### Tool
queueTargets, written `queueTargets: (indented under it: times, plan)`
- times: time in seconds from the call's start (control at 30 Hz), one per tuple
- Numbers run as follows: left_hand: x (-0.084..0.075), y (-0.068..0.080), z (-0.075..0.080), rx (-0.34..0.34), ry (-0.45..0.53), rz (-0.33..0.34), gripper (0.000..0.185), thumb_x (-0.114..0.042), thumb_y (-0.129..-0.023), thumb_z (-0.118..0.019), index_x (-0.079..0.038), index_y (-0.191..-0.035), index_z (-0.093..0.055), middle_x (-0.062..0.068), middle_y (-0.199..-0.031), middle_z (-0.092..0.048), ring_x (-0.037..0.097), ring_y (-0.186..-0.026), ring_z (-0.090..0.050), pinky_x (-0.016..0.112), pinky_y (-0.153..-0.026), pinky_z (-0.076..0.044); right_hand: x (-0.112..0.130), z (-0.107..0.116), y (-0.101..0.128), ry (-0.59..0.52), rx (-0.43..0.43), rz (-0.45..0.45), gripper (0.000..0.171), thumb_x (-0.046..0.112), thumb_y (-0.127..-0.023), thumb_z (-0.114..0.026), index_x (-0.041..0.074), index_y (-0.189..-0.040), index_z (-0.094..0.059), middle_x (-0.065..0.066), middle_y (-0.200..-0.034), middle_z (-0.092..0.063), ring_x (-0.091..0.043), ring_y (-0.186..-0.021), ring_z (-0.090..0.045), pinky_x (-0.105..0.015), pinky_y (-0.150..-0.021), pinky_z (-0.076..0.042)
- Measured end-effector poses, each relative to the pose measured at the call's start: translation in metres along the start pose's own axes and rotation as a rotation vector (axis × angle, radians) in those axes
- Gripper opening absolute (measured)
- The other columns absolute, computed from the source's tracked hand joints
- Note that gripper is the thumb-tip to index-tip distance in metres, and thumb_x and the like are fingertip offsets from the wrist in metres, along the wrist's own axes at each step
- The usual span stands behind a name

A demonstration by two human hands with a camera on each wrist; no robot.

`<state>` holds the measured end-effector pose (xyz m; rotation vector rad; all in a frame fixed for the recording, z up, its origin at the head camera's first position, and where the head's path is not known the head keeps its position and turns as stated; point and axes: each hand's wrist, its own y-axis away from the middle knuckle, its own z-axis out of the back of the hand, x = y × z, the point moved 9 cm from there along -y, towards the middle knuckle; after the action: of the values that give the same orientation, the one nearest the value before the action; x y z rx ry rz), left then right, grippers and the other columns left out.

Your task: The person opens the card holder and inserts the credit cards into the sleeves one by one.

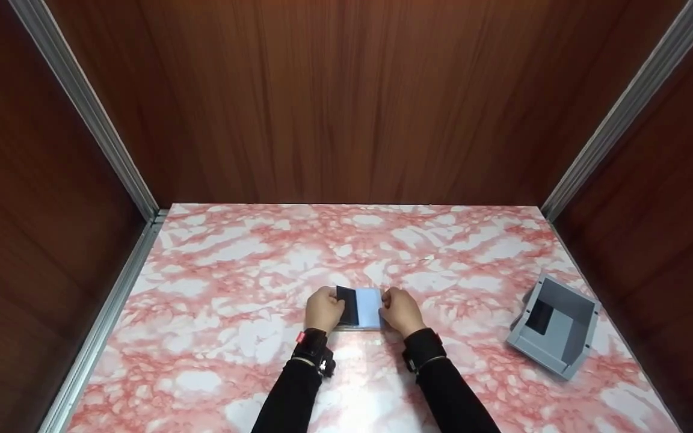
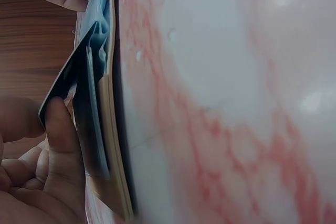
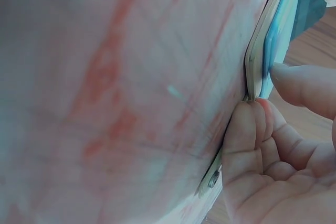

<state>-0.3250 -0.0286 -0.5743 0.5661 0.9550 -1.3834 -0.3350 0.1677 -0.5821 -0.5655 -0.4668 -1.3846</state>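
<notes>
An open card holder with a thin tan cover point(image 2: 125, 182) lies on the table between both hands. Light blue plastic sleeves point(image 1: 369, 307) fill its right part. My left hand point(image 1: 325, 310) pinches a thin black card point(image 1: 348, 305) between thumb and finger; the card stands tilted up from a second dark layer point(image 2: 90, 129) beneath. At the opposite end, my right hand point(image 1: 402, 311) grips the holder's edge, thumb on the blue sleeves and curled fingers against the tan cover. A strap with a metal snap point(image 3: 212, 179) sticks out beside those fingers.
A grey open bin point(image 1: 581, 337) stands tilted toward the right side of the table, with a black flat rectangle point(image 1: 539, 317) inside. Red and white marbled table top point(image 1: 220, 355) surrounds the hands. Wood-look panels point(image 1: 346, 102) wall in the back and sides.
</notes>
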Motion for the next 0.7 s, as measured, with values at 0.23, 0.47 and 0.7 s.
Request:
queueTargets:
  times: [0.23, 0.47, 0.7]
  plan:
    - [0.002, -0.001, -0.006, 0.006, -0.01, 0.028, 0.012, -0.002, -0.077, -0.073, 0.002, -0.088, -0.069, 0.006, -0.073, -0.066, 0.024, -0.07, -0.063, 0.039, -0.069, -0.052, -0.001, 0.0, 0.0, -0.001, -0.015, 0.026, 0.017, -0.003, -0.075, -0.069, -0.001, -0.09, -0.061, -0.003, -0.074, -0.052, -0.021, -0.069, -0.049, -0.038, -0.068, -0.045]
    - [0.002, -0.001, -0.008, -0.005, -0.013, 0.036, 0.014, -0.002, -0.077, -0.073, 0.003, -0.089, -0.07, 0.007, -0.073, -0.066, 0.026, -0.072, -0.064, 0.04, -0.07, -0.053, 0.001, 0.0, 0.0, -0.005, -0.019, 0.044, 0.016, -0.002, -0.076, -0.069, -0.001, -0.09, -0.061, -0.004, -0.075, -0.053, -0.022, -0.07, -0.05, -0.04, -0.069, -0.046]
    - [0.001, 0.0, -0.012, -0.011, -0.05, 0.037, 0.014, -0.003, -0.078, -0.073, 0.004, -0.09, -0.07, 0.009, -0.075, -0.067, 0.028, -0.074, -0.065, 0.041, -0.072, -0.053, 0.002, 0.0, 0.001, -0.015, -0.001, 0.042, 0.016, -0.004, -0.078, -0.068, -0.001, -0.091, -0.061, -0.006, -0.077, -0.055, -0.022, -0.072, -0.052, -0.04, -0.071, -0.047]
